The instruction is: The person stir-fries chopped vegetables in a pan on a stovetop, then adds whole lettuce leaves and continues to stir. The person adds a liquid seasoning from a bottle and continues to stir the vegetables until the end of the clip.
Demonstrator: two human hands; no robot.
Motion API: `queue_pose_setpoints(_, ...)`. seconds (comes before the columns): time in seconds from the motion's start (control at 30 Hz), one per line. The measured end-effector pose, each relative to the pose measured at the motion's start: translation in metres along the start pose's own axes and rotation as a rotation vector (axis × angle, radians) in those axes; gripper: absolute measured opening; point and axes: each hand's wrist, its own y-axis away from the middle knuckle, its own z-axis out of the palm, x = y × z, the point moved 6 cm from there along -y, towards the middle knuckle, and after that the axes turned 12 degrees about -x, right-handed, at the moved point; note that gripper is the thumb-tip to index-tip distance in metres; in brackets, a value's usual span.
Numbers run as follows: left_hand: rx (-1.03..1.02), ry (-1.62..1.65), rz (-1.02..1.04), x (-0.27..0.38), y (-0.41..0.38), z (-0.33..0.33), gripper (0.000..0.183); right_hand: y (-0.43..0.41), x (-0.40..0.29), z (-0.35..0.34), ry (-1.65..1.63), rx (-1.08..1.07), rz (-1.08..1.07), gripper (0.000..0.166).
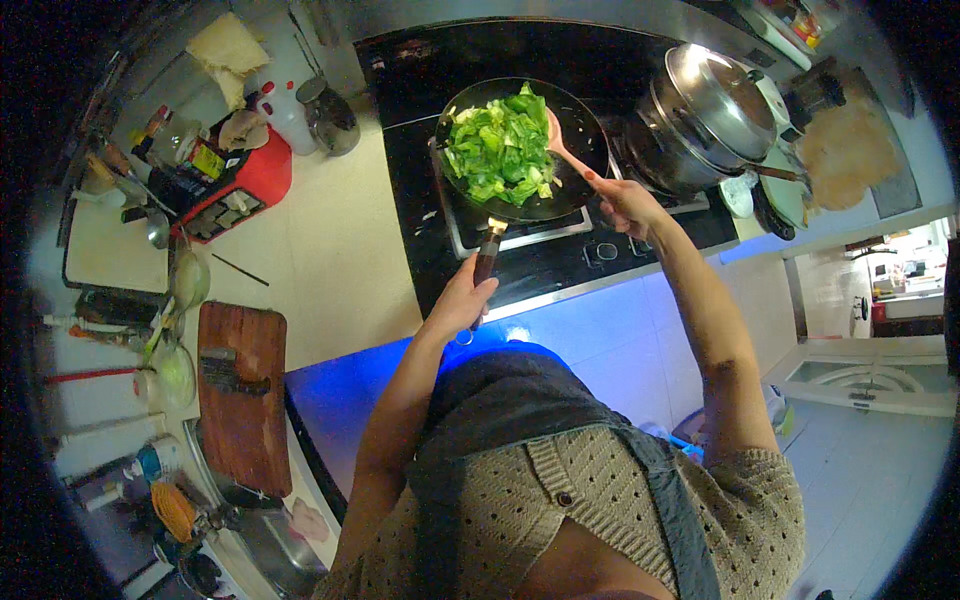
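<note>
A dark wok (581, 191) stands on the left burner of a black gas stove (405, 195). Chopped green leaf vegetables (499, 142) are heaped in its left and middle part. My left hand (459, 298) grips the wok's dark handle (487, 259), which points towards me. In my right hand (630, 208) is a pinkish spatula or spoon (574, 159); its head lies at the right edge of the greens, partly hidden by them.
Right of the wok stands a steel steamer pot (697, 120) with a lid. A red box (262, 176), glass jar (330, 124) and bottles stand at the left. Nearer are a wooden cutting board (244, 427) with a cleaver (229, 371) and a steel sink (277, 544).
</note>
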Motion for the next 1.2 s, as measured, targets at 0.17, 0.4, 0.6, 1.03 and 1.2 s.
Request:
queue_pose_setpoints(0.17,-0.032,0.010,-0.038,0.000,0.000,0.003,0.059,0.006,-0.013,0.011,0.569,0.081,-0.326,0.040)
queue_pose_setpoints(0.4,0.012,0.021,-0.026,-0.005,-0.002,0.000,0.059,0.078,-0.019,0.050,0.900,0.237,-0.344,0.040)
queue_pose_setpoints(0.6,0.010,0.015,-0.035,-0.007,-0.002,0.000,0.058,0.071,0.001,0.083,0.632,-0.029,-0.284,0.041)
queue_pose_setpoints(1.03,-0.005,0.057,-0.043,-0.016,-0.004,-0.002,0.062,0.090,0.001,0.042,1.117,0.478,-0.308,0.040)
queue_pose_setpoints(1.2,-0.004,0.042,-0.034,-0.014,-0.003,-0.003,0.060,0.086,-0.011,0.018,1.214,0.627,-0.134,0.041)
